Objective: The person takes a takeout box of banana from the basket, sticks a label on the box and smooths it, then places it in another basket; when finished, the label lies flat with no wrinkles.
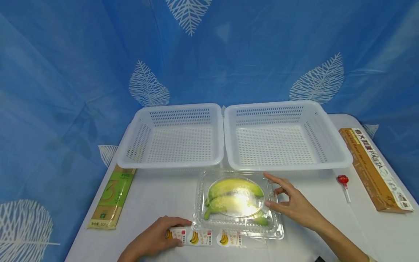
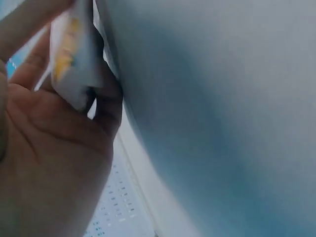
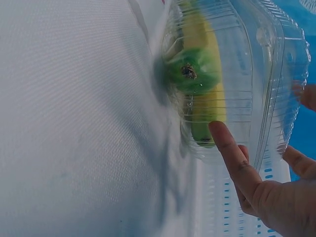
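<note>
A clear plastic clamshell box [image 1: 203, 214] with greenish-yellow bananas [image 1: 234, 187] inside lies closed on the table. My right hand [image 1: 296, 205] is at its right side, fingers spread and fairly straight. In the right wrist view one fingertip [image 3: 216, 127] meets the box's side wall, with the others near its rim. My left hand [image 1: 160, 234] pinches the left end of a strip of banana stickers [image 1: 199, 238]. That strip runs right along the box's front edge, partly under it. The left wrist view shows the sticker strip [image 2: 66, 54] blurred between thumb and fingers.
Two white perforated baskets [image 1: 170, 165] [image 1: 288, 167] stand side by side behind the box. A green noodle packet [image 1: 111, 196] lies at the left edge. A red lollipop [image 1: 343, 179] and a brown pasta box [image 1: 373, 174] are on the right. Blue leaf-printed cloth [image 1: 245, 54] hangs behind.
</note>
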Action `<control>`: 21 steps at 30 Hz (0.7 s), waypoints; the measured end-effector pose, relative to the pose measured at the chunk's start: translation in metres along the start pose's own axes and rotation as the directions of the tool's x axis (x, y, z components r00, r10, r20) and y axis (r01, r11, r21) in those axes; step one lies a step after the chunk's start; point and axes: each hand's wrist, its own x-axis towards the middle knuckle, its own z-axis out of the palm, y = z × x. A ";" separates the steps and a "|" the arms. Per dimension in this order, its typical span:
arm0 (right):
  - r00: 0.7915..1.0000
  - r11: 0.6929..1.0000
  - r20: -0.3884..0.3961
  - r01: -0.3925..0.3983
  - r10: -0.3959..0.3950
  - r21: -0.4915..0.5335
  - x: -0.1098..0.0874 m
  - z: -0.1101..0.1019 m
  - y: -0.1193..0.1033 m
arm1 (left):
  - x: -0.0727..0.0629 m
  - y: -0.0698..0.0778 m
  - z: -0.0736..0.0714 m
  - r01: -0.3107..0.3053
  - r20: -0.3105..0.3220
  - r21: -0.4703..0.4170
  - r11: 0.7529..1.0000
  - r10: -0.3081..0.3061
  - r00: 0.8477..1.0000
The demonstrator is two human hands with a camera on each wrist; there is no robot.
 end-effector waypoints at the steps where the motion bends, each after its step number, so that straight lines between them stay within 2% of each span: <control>1: 1.000 1.000 0.006 0.007 -0.007 0.001 0.000 0.000 0.000 | 0.000 0.000 -0.001 0.002 0.012 -0.046 0.999 -0.002 1.000; 4: 0.999 1.000 0.019 0.027 -0.027 -0.002 -0.002 -0.001 0.002 | -0.002 -0.001 -0.003 -0.022 0.042 -0.147 0.989 0.028 0.999; 8: 0.998 0.998 0.016 0.054 -0.054 -0.029 -0.004 -0.001 0.004 | -0.006 0.000 -0.007 -0.089 0.072 -0.195 0.977 0.105 0.992; 12: 0.998 0.996 0.002 0.069 -0.069 -0.047 -0.005 0.000 0.004 | -0.010 0.005 -0.012 -0.128 0.122 -0.250 0.960 0.162 0.979; 15: 0.997 0.997 -0.001 0.071 -0.071 -0.041 -0.005 0.001 0.004 | -0.011 0.013 -0.016 -0.164 0.165 -0.295 0.941 0.220 0.962; 21: 0.996 0.995 -0.014 0.090 -0.090 -0.044 -0.005 0.003 0.003 | -0.010 0.041 -0.026 -0.297 0.196 -0.360 0.885 0.383 0.903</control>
